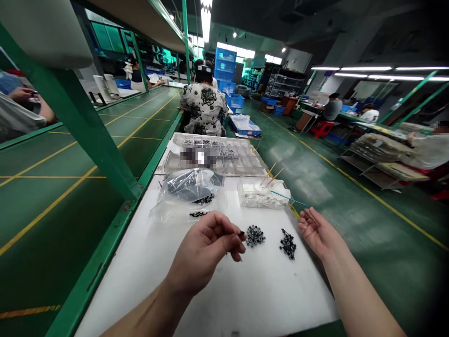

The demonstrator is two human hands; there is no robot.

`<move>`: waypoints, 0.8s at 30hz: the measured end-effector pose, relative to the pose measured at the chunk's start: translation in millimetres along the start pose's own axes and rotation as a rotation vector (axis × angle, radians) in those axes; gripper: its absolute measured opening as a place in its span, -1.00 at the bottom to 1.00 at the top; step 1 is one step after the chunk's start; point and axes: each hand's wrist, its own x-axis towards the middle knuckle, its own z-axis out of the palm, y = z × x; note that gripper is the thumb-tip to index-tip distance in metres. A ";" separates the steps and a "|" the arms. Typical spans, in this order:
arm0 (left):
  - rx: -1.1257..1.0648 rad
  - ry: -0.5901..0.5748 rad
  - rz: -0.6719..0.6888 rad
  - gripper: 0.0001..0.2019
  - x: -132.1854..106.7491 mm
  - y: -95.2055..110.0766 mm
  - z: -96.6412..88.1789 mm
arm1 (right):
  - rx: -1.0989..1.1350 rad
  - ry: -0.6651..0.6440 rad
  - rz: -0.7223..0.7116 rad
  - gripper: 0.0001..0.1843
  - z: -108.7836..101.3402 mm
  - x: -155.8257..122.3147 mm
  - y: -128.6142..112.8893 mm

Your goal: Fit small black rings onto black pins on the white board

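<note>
My left hand (206, 248) is closed, pinching a small black part (242, 233) between thumb and fingertips over the white tabletop (245, 299). At the table's right edge, my right hand (317, 229) has its fingertips together at the end of a thin blue stick (286, 197). The stick's other end rests in a clear plastic box (264, 201) with white material inside. Just right of my left hand lies a pile of small grey and black rings (255, 236). A pile of small black pieces (288, 244) is closer to my right hand.
Two orange sticks (277, 176) stand in the box. A clear plastic bag (185, 187) with black parts lies behind my left hand. Farther back is a compartment tray (238, 159). A green frame post (87, 126) rises on the left. A co-worker (203, 105) sits ahead.
</note>
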 end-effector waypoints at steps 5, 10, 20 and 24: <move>-0.163 -0.042 -0.019 -0.69 13.6 -4.7 18.0 | 0.085 0.005 0.131 -0.44 16.3 8.6 4.4; -0.113 0.004 -0.049 -0.73 19.5 -25.1 9.3 | 0.104 0.007 0.108 -0.38 26.2 5.6 11.4; -0.187 0.070 -0.090 -0.72 11.2 -32.1 -8.3 | 0.106 0.148 -0.158 -0.71 34.3 -2.5 -8.2; -0.179 0.106 -0.040 -0.73 11.8 -31.5 -8.6 | 0.105 0.137 -0.326 -0.87 38.8 -5.5 -34.7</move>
